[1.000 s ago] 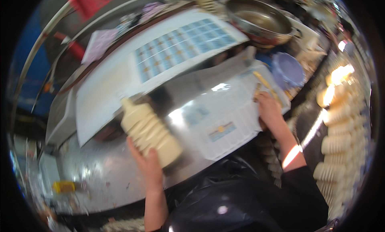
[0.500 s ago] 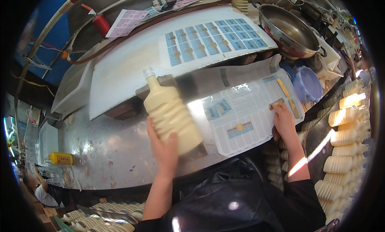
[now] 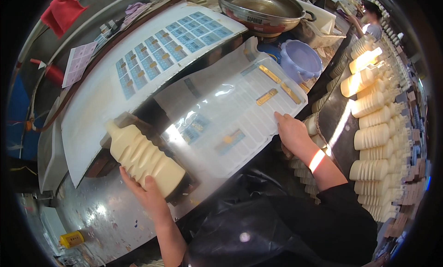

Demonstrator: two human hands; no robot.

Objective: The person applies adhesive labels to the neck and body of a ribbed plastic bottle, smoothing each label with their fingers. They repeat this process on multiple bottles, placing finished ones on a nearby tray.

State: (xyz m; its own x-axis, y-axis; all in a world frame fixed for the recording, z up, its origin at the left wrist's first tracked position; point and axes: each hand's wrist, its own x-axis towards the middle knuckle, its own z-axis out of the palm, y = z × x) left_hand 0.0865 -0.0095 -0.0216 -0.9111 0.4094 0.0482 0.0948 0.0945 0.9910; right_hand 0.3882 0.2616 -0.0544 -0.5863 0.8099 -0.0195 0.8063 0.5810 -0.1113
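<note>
A cream plastic bottle (image 3: 145, 157) with ridged sides lies tilted on a dark rest, its neck pointing to the far left. My left hand (image 3: 146, 193) grips its near side, fingers wrapped around its lower part. At the right edge of a glossy sheet of labels (image 3: 249, 151) is my right hand (image 3: 294, 134). Its index finger points forward and the other fingers are curled under; whatever they hold, if anything, is hidden. A gold label (image 3: 266, 96) lies on the sheet just beyond this hand, with two more gold strips beside it. A few blue labels remain on the sheet.
Rows of cream bottles (image 3: 369, 138) stand at the right. A purple bucket (image 3: 302, 59) and a large metal pan (image 3: 263, 11) are at the back. A white board (image 3: 87, 114) carries blue label sheets. A yellow bottle (image 3: 71, 239) lies at left. Another person (image 3: 371, 24) is far right.
My view has turned to the right. My right hand has drawn back from the gold label to the sheet's near right edge. My left hand still holds the bottle, which rests lower on the dark rest.
</note>
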